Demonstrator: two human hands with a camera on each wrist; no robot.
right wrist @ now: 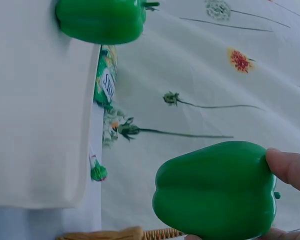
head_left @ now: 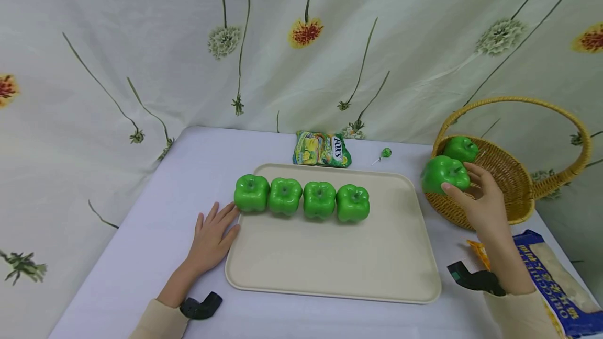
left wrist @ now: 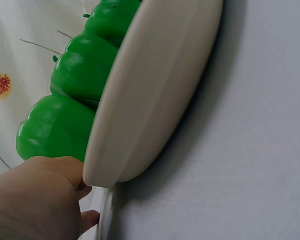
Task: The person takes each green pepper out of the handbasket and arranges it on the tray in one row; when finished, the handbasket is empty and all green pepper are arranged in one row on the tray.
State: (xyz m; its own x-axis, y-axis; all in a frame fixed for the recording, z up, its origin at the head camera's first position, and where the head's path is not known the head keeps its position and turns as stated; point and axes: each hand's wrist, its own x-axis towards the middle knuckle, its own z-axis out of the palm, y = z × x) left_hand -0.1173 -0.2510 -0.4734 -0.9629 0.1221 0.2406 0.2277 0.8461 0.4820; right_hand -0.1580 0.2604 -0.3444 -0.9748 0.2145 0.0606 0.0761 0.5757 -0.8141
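My right hand (head_left: 485, 200) holds a shiny green bell pepper (head_left: 445, 174) by its sides, up at the left rim of the wicker basket (head_left: 515, 184). In the right wrist view, fingertips press against the stem end of that bell pepper (right wrist: 215, 192). Another green bell pepper (head_left: 460, 148) sits inside the basket. Several more bell peppers (head_left: 319, 200) stand in a row across the upper part of the beige tray (head_left: 339, 266). My left hand (head_left: 213, 239) rests at the tray's left edge with fingers extended, fingertips right by the leftmost bell pepper (head_left: 252, 193).
Behind the tray lie a green FOX'S candy bag (head_left: 322, 149) and a small green-wrapped lollipop (head_left: 386, 153). A blue and clear food packet (head_left: 556, 281) lies below the basket, partly behind my right forearm. The basket's tall handle (head_left: 518, 100) arches over it. A floral cloth hangs behind the table.
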